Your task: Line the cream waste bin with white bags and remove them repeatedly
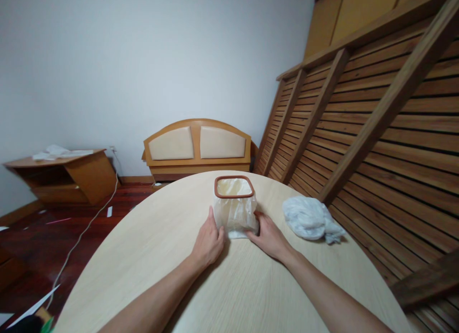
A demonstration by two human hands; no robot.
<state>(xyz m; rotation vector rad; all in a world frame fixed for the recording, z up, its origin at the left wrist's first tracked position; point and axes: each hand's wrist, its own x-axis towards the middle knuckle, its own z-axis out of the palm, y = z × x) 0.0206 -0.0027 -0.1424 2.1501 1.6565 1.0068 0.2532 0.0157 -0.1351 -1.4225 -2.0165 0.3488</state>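
Observation:
A small trash bin [235, 213] stands upright on the round table, lined with a whitish plastic bag that hangs down over its outside. Around its mouth runs a brown rim ring [234, 196]. My left hand [209, 238] grips the lower left side of the bin, thumb at the front and fingers along the side. On the lower right, my right hand [268, 235] holds it the same way, with some fingertips hidden behind the bag. To the right of that hand lies a crumpled white plastic bag bundle [308, 218].
The pale wooden table [150, 256] has a curved edge. Slatted wooden panels [358, 146] lean close on the right. Behind the table stands a headboard [197, 141]. A low cabinet [86, 177] and a white cable [86, 235] are on the left.

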